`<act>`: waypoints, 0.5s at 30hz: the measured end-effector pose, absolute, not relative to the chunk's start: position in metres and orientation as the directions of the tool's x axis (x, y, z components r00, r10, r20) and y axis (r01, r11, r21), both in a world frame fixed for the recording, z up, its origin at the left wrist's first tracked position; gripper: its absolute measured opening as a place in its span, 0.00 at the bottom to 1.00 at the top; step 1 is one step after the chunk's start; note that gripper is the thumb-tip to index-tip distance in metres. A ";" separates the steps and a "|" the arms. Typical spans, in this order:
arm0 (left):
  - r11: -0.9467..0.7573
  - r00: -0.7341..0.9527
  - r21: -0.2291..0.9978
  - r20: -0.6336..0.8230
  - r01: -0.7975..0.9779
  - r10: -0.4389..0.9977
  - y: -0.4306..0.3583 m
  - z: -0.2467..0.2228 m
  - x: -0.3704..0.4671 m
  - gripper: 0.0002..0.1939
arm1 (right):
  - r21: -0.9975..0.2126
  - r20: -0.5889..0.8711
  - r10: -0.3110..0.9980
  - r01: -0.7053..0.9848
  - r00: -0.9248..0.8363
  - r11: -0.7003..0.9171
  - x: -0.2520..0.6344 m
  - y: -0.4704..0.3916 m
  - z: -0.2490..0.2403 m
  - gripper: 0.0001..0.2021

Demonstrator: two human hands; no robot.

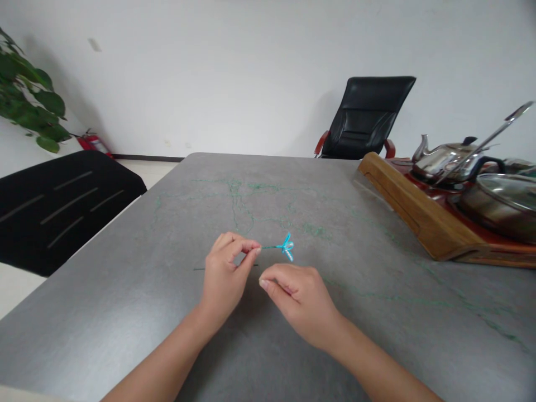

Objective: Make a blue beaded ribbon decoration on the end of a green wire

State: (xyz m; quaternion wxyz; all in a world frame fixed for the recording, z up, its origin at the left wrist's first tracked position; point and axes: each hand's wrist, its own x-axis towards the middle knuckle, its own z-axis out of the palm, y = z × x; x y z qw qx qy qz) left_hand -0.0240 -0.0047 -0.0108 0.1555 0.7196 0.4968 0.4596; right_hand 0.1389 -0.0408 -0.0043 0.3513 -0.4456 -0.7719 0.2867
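Note:
My left hand (228, 262) pinches the thin green stem of a small flower (286, 247) between thumb and forefinger. The flower's light blue and whitish petals point to the right, above the table. Just below and right of it, my right hand (299, 296) is closed in a pinch, apart from the flower. Whatever its fingertips hold, if anything, is too small to make out. A thin dark wire or stick (199, 269) lies on the table, partly hidden behind my left hand.
Loose green thread (268, 187) is strewn over the grey table (104, 290). At the right, a wooden tea tray (419, 223) bears a steel kettle (446, 159) and a glass-lidded pot (502, 204). A black armchair (368, 117) stands behind the table, another black chair (71, 201) at left.

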 end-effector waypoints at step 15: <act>-0.681 0.511 0.585 0.460 0.441 0.726 -0.006 -0.005 -0.023 0.08 | -0.737 0.374 0.918 0.559 -0.130 0.380 0.182 -0.020 0.015 0.09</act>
